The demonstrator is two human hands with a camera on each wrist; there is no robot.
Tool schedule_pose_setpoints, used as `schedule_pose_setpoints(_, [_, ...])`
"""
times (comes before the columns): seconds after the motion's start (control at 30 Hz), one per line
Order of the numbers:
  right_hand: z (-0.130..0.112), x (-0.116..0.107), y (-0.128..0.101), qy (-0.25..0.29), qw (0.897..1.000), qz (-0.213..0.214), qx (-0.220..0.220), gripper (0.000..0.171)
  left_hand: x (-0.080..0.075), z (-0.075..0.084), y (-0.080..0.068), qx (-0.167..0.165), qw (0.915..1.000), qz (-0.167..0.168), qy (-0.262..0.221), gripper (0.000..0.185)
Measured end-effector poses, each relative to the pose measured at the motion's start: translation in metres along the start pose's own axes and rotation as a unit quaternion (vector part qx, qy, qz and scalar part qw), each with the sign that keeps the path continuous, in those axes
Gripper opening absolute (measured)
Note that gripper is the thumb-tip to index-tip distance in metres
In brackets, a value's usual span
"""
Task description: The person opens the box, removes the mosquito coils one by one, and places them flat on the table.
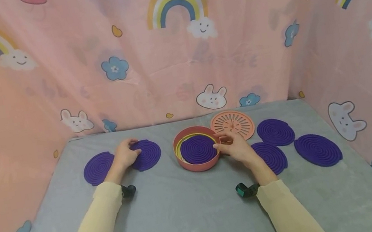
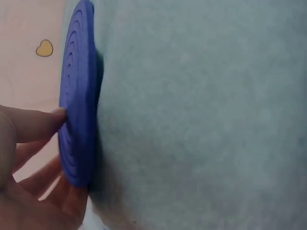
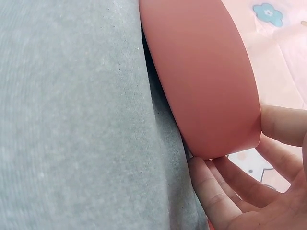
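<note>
My left hand (image 1: 127, 154) pinches the edge of a purple spiral mosquito coil (image 1: 149, 154), left of centre in the head view. In the left wrist view the thumb lies on the upper face of that coil (image 2: 79, 96), with fingers curled at its near edge. My right hand (image 1: 238, 148) grips the right side of a round pink mosquito coil holder (image 1: 200, 167), thumb at the rim. Below, its fingertips touch the holder's wall (image 3: 206, 76) in the right wrist view. Inside the holder another purple coil (image 1: 198, 150) lies within a yellow ring (image 1: 178, 150).
A slotted orange-pink lid (image 1: 232, 125) lies behind the holder on the grey cloth (image 1: 188, 215). One purple coil (image 1: 97, 169) rests beyond my left wrist. Three more lie at right: a far coil (image 1: 275, 132), one beside my forearm (image 1: 273, 156), and an outer one (image 1: 318, 150).
</note>
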State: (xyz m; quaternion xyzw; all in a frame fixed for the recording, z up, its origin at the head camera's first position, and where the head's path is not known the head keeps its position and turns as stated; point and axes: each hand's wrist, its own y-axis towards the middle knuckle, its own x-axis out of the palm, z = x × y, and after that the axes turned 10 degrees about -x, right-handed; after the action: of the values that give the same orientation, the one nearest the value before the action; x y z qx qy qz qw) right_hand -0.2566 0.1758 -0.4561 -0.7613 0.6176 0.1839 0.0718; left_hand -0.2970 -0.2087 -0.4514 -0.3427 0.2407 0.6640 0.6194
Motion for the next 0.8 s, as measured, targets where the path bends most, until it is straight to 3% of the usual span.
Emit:
schedule_pose_setpoints(0.4, [0.002,-0.001,0.0,0.006,1.0,-0.002,-0.001,0.046,-0.006,0.026,-0.013,0.036,0.9981,0.012,0.049,0.038])
schedule_pose_setpoints(0.8, [0.001,0.0,0.0,0.017,1.0,-0.005,-0.005,0.047,-0.004,0.065,-0.032,0.092,0.9952,0.011,0.03,0.034])
